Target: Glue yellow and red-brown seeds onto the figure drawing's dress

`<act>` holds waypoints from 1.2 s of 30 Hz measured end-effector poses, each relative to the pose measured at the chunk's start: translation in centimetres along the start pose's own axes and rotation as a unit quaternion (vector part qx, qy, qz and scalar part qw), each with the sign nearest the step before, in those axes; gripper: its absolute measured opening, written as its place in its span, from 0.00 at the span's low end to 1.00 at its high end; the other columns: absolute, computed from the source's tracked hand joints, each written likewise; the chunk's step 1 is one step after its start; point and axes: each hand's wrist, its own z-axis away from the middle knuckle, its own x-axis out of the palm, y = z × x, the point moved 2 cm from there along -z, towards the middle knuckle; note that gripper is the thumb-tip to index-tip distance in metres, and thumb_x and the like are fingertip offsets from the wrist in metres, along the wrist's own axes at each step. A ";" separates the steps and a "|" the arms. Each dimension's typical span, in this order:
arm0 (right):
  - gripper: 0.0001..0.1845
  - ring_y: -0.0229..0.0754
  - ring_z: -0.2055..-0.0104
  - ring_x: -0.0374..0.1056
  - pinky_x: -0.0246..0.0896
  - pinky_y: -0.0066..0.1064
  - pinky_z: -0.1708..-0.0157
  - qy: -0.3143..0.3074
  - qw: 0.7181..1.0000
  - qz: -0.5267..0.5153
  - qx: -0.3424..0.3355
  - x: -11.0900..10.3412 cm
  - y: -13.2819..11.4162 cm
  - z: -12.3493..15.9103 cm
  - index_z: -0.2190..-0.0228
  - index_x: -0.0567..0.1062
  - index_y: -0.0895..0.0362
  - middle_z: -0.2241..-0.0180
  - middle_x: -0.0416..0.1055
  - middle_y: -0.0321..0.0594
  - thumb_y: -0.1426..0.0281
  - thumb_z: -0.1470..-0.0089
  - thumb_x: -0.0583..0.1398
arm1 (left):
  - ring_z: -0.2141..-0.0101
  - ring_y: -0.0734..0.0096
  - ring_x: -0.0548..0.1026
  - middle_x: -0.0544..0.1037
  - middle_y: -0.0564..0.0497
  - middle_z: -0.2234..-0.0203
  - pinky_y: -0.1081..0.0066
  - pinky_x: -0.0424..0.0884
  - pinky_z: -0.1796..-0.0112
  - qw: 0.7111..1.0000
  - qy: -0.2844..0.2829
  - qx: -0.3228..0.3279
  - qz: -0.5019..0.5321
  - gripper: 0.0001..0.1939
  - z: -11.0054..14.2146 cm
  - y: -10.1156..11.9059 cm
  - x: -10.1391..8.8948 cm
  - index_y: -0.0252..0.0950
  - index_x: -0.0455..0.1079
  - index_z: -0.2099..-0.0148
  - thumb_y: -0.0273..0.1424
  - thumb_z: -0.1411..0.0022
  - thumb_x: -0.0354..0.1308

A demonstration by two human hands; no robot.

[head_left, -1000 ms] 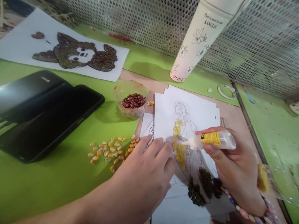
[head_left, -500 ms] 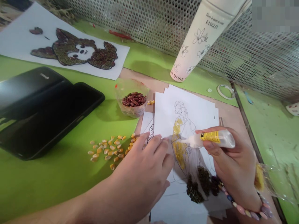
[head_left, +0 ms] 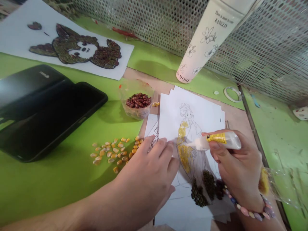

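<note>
My right hand [head_left: 237, 160] is closed around a small glue bottle [head_left: 218, 141] with a yellow label, tilted so its nozzle points left onto the drawing. The drawing of a robed figure [head_left: 190, 115] is on the top sheet of a paper stack; one sleeve is covered in yellow grains [head_left: 184, 154]. Dark green seeds [head_left: 199, 194] fill patches lower on the sheet. My left hand [head_left: 151, 170] lies flat on the paper's left edge, fingers stretched out and holding nothing. Loose corn kernels [head_left: 113, 150] lie beside its fingertips on the green tabletop.
A clear cup of red-brown beans [head_left: 138, 101] stands behind my left hand. Two dark phones or cases [head_left: 48, 112] occupy the left. Behind are a dog picture made of seeds [head_left: 79, 49], a white tumbler [head_left: 204, 41] and a perforated metal screen [head_left: 154, 19]. A tape roll [head_left: 232, 94] lies right.
The glue bottle and my right hand have barely shifted, with the nozzle still at the yellow sleeve. My left hand stays put. The view has moved slightly.
</note>
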 end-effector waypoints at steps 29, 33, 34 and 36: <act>0.09 0.33 0.85 0.54 0.48 0.27 0.86 0.015 0.997 -0.064 0.043 0.4 0.7 0.1 0.70 0.78 0.53 0.86 0.64 0.28 0.64 0.51 0.71 | 0.52 0.52 0.74 0.80 0.43 0.52 0.52 0.66 0.48 1.000 -0.019 -0.002 0.005 0.22 0.0 0.0 -0.1 0.35 0.76 0.56 0.49 0.41 0.63; 0.09 0.33 0.86 0.54 0.49 0.28 0.86 0.021 0.996 -0.067 0.046 0.4 0.8 0.1 0.71 0.77 0.52 0.87 0.64 0.28 0.65 0.51 0.71 | 0.52 0.52 0.74 0.80 0.43 0.52 0.53 0.67 0.49 1.000 -0.016 -0.006 0.010 0.22 0.0 -0.1 -0.3 0.35 0.76 0.57 0.49 0.43 0.64; 0.09 0.33 0.86 0.53 0.49 0.28 0.86 0.021 0.996 -0.070 0.045 0.4 0.8 0.1 0.71 0.77 0.52 0.87 0.63 0.27 0.65 0.51 0.71 | 0.52 0.52 0.74 0.80 0.43 0.52 0.53 0.67 0.49 1.000 -0.017 -0.006 0.010 0.22 0.0 -0.1 -0.3 0.35 0.76 0.57 0.49 0.43 0.64; 0.08 0.33 0.85 0.53 0.49 0.28 0.86 0.020 0.996 -0.077 0.045 0.4 0.9 0.1 0.70 0.78 0.51 0.87 0.62 0.27 0.66 0.51 0.72 | 0.52 0.52 0.74 0.80 0.43 0.52 0.53 0.67 0.49 1.000 -0.017 -0.004 0.009 0.22 0.0 0.0 -0.3 0.35 0.76 0.58 0.49 0.43 0.65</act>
